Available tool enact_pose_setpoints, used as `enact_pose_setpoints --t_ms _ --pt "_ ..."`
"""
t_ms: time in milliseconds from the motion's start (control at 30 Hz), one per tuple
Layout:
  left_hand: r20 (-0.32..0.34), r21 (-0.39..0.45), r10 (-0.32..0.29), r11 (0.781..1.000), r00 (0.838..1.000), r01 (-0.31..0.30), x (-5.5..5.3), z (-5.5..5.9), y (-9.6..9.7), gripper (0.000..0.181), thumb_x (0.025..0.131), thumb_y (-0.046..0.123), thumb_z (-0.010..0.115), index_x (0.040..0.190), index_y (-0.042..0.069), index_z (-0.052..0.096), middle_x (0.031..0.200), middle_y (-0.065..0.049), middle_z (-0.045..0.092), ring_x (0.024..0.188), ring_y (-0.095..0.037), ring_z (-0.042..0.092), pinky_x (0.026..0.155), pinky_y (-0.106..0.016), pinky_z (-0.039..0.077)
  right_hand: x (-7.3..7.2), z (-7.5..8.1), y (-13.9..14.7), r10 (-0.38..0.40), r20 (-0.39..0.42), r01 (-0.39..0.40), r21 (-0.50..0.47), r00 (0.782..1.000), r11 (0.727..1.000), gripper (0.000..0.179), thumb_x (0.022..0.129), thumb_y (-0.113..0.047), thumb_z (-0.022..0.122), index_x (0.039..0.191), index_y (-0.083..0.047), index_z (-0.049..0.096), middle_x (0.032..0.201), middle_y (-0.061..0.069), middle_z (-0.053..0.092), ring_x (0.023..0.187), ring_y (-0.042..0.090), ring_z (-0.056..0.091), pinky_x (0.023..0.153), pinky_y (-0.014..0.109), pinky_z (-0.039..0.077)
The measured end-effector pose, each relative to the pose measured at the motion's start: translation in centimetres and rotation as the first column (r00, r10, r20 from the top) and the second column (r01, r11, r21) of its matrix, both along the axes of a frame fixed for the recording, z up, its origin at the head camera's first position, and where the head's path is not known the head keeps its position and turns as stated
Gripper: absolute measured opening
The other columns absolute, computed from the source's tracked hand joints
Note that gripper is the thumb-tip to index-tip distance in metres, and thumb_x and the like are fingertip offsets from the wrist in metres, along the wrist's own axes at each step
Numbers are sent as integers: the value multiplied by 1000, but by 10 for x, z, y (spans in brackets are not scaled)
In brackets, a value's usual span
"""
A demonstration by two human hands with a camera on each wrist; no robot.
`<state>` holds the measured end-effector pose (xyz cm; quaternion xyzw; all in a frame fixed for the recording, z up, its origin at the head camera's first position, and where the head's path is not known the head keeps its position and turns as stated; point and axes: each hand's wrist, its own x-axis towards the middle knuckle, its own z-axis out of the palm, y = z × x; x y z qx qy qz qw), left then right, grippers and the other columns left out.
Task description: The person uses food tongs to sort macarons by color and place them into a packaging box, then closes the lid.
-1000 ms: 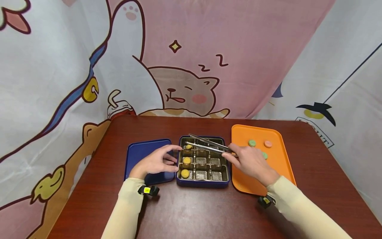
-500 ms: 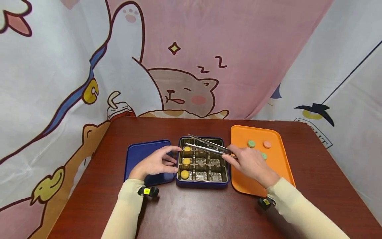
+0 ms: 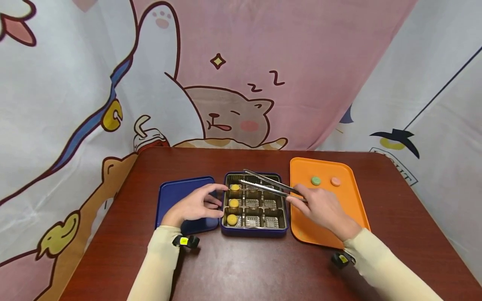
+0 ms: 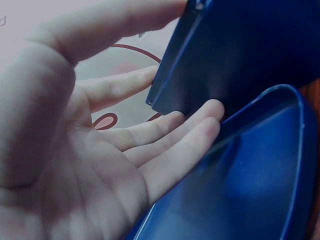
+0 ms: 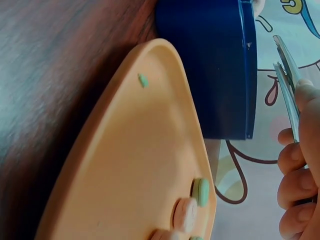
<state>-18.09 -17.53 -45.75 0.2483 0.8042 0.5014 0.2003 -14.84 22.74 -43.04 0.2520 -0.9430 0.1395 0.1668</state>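
Note:
My right hand [image 3: 320, 207] grips metal tongs [image 3: 269, 184], whose parted tips hang over the back row of a blue tin [image 3: 254, 232] with a divided insert. One yellow macaron [image 3: 235, 187] lies in the back left compartment, just left of the tips. Two more, a middle yellow macaron [image 3: 234, 203] and a front yellow macaron [image 3: 232, 220], fill out the left column. Nothing shows between the tong tips. My left hand [image 3: 196, 202] is spread at the tin's left side, its fingertips [image 4: 215, 107] against the blue wall in the left wrist view.
Right of the tin lies an orange tray [image 3: 301, 230] with a green macaron [image 3: 315, 180] and a pink macaron [image 3: 335, 181]; the right wrist view shows several macarons and a green crumb [image 5: 143, 80] there. The blue lid [image 3: 177, 188] lies under my left hand.
The back left macaron, tilted at the tong tips a second ago, now lies in its compartment. The tongs and right hand have shifted right, covering another green macaron. My left hand stays put.

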Motion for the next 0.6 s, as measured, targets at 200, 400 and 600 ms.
enact_pose_setpoints --t_ms 200,400,600 --pt "4 12 -7 1000 1000 7 0 0 0 76 89 23 87 154 15 50 161 -11 43 122 -31 67 101 -47 58 6 2 16 -12 -6 12 -9 1000 1000 24 98 -37 76 97 -17 62 57 -16 38 45 3 32 40 23 27" --pt "2 13 -7 1000 1000 7 0 2 0 75 89 22 87 154 14 50 161 -12 43 121 -30 67 101 -46 58 14 6 35 -52 -17 52 -14 998 999 24 96 -33 79 106 -14 67 56 -20 45 45 1 36 43 24 33" --pt "1 16 -8 1000 1000 7 1 3 0 75 89 20 86 155 14 50 161 -11 42 121 -30 67 100 -46 59 22 9 50 -132 2 132 2 991 991 21 99 -38 75 102 -20 65 56 -20 47 46 4 38 41 27 32"
